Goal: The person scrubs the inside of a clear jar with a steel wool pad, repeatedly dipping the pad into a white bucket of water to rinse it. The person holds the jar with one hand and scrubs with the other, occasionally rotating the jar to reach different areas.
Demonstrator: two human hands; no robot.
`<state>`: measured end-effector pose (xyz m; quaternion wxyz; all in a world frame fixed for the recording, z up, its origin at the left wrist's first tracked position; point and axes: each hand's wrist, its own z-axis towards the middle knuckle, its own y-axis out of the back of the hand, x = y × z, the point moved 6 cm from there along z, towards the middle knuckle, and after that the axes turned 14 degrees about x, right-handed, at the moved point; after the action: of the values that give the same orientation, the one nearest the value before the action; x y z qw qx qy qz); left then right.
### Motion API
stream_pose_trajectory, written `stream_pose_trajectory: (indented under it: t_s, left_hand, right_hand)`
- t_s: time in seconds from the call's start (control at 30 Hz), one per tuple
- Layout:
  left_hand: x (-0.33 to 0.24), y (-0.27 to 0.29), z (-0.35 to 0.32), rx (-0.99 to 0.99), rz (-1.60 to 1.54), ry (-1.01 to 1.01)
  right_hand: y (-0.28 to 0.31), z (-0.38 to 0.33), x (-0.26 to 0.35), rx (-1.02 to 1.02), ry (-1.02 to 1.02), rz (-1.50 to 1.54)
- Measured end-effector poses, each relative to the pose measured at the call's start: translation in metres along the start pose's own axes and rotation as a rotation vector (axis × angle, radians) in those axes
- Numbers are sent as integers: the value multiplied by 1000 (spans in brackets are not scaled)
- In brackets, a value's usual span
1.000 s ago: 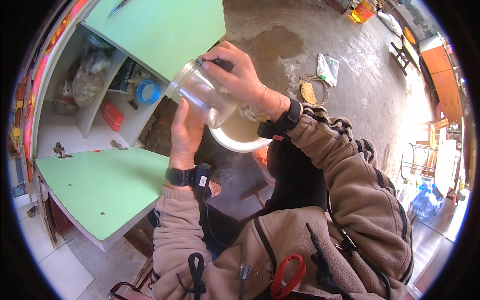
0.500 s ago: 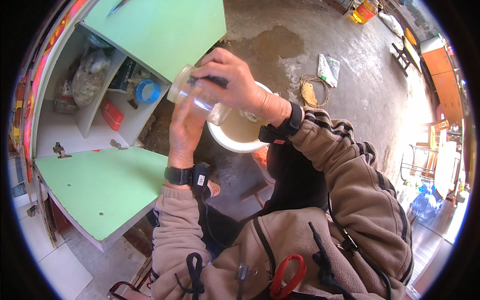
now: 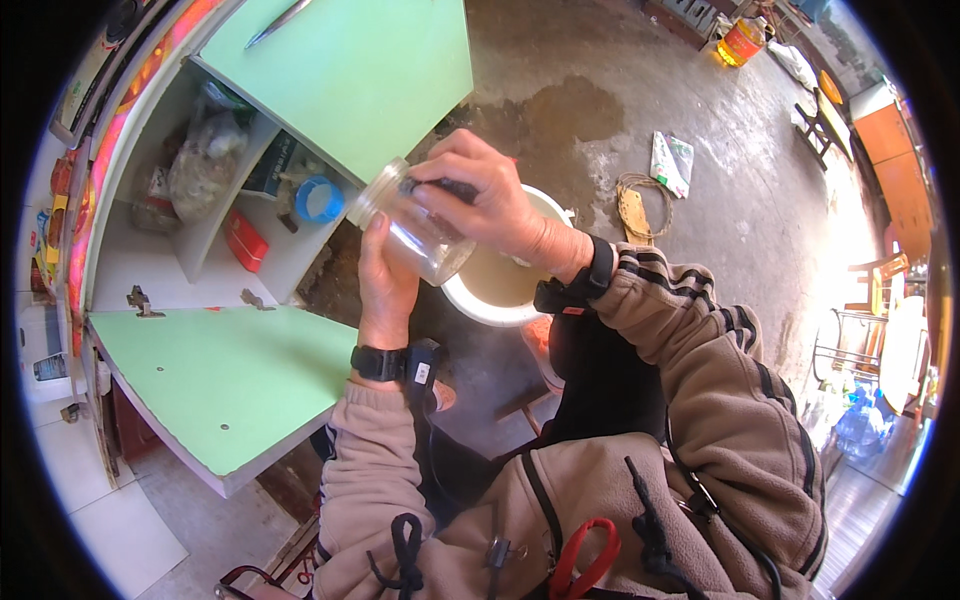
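Your left hand [image 3: 388,285] rises from the lower edge, wrist nearly upright, its thumb pointing up along the side of the clear cylindrical jar [image 3: 428,243] close to the mouth; it holds the jar, though most of its fingers are hidden and you cannot tell how far they wrap. Your right hand [image 3: 485,200] comes in from the right, forearm slanting up and leftward, its fingers bent narrow around a small dark object [image 3: 455,188] and lying against the jar's upper side. The jar sits tilted between your two hands, ridged mouth up and left, base down and right by the left side of the round white basin [image 3: 490,316]. The lower corner of the pale green panel [image 3: 350,80] shows just beside the mouth, and the open white cabinet [image 3: 140,250] with its flat green door [image 3: 225,370] bounds your left, the door's edge near your left wrist. More room opens to your right over the grey concrete floor [image 3: 730,290], where a white-and-green packet [image 3: 672,163] lies well apart from your hands.
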<state>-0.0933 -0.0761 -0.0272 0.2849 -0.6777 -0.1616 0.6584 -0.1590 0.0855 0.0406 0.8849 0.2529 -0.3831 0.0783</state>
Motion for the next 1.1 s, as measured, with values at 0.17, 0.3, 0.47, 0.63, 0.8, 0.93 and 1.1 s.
stream_pose_trajectory:
  t_s: [0.17,0.3,0.47,0.63,0.8,0.93,1.1]
  left_hand:
    - [5,-1,-2,25,4,87]
    - [-14,0,-5,-6,9,-21]
    - [-8,-2,-3,44,-93,36]
    - [-8,4,-1,-52,-179,-28]
    - [-7,0,2,24,-100,-7]
    - [-6,-1,3,-24,-127,-47]
    - [-4,-6,4,-21,-137,4]
  right_hand:
    - [1,6,-20,-39,-247,102]
    - [5,15,4,-35,-42,4]
    - [1,9,1,4,-150,190]
    - [0,5,11,38,63,-2]
    - [4,4,-7,-22,-120,66]
    - [7,2,-1,-53,-31,18]
    - [4,3,4,-13,52,-78]
